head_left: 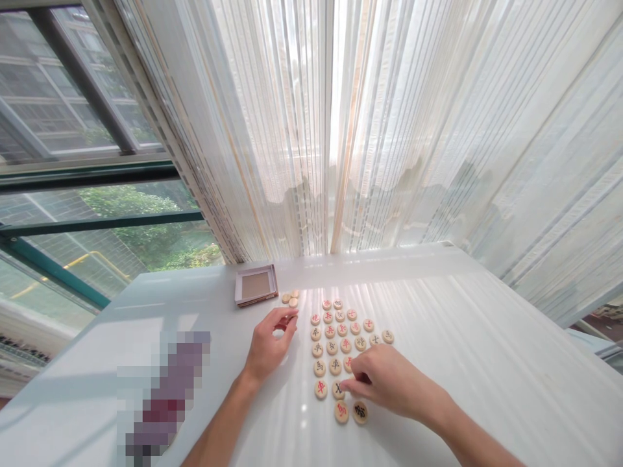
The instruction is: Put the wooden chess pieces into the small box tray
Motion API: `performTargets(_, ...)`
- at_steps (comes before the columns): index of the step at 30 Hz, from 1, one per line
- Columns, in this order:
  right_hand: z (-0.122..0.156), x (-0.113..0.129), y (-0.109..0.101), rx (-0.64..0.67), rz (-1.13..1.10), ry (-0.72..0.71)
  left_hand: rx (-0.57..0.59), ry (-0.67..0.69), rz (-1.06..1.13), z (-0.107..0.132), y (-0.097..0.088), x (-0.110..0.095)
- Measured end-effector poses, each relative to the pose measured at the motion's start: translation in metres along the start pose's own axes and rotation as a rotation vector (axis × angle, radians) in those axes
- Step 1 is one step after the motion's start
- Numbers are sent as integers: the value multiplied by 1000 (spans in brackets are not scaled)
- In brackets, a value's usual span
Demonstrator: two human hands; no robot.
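Note:
Several round wooden chess pieces (341,331) with red or black characters lie in rows on the white table (462,337). My left hand (270,344) rests left of the rows, thumb and forefinger pinched on one piece near its fingertips. My right hand (389,379) lies over the lower right of the rows, fingers curled down onto a piece there; what lies under them is hidden. Two more pieces (350,412) sit just below that hand. A few loose pieces (291,299) lie beside a small square box (256,285).
The small box stands open at the back of the table, near the sheer white curtain (341,130). A window (73,162) is at the left. A blurred-out patch (165,389) covers part of the table's left side.

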State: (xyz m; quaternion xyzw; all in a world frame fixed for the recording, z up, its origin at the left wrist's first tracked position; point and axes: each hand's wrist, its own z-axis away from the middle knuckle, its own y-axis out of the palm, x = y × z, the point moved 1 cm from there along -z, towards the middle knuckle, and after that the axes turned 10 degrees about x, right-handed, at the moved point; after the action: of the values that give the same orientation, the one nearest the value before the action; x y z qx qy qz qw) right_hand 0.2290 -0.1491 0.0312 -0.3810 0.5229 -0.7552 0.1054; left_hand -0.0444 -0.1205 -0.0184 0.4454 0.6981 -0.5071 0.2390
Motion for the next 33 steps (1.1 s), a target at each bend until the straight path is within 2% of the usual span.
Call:
performTargets(9,-12,1,14,-5,52,32,1,10,-5,0,0,-2)
performTargets(15,-6,-10,-2,-35,-2,31,-10,6,-6,-1,-1,-2)
performTargets(19,-1,-20,-12,17,-76,81,-8,5,-2,0,0,-2)
performTargets(28,0,-20,-6,106,-58,119,-7,-2,-4,0,-1,-3)
performTargets(33,7,-27,-20,85,-103,136,-13,-6,-5,0,-1,-3)
